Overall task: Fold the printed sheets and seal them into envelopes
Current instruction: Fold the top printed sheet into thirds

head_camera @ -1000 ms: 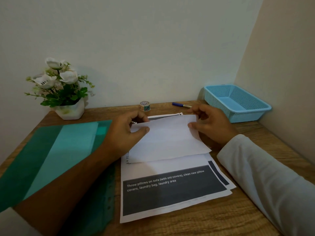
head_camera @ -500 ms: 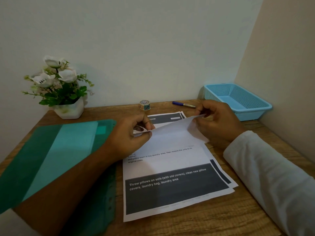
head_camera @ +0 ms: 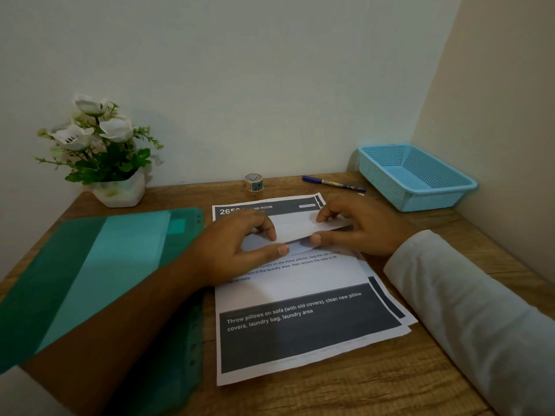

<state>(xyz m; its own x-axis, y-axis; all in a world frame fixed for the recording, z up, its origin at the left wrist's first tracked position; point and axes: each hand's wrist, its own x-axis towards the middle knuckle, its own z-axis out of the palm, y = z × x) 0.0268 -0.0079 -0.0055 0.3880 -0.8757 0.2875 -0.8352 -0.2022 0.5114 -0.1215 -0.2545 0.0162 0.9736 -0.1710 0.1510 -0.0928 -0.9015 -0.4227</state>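
A folded white sheet lies across the upper part of a small stack of printed sheets on the wooden desk. My left hand pinches its left end between thumb and fingers. My right hand pinches its right end the same way. The strip is narrow and its lower edge lifts slightly off the stack. The printed sheets carry dark grey bands with white text. No envelope is in view.
A green plastic folder covers the desk's left side under my left forearm. At the back stand a potted white flower, a small tape roll, a blue pen and a blue mesh basket in the right corner.
The sheet held between both hands has been folded down again into a narrower strip. Both hands have moved lower and closer to the stack.
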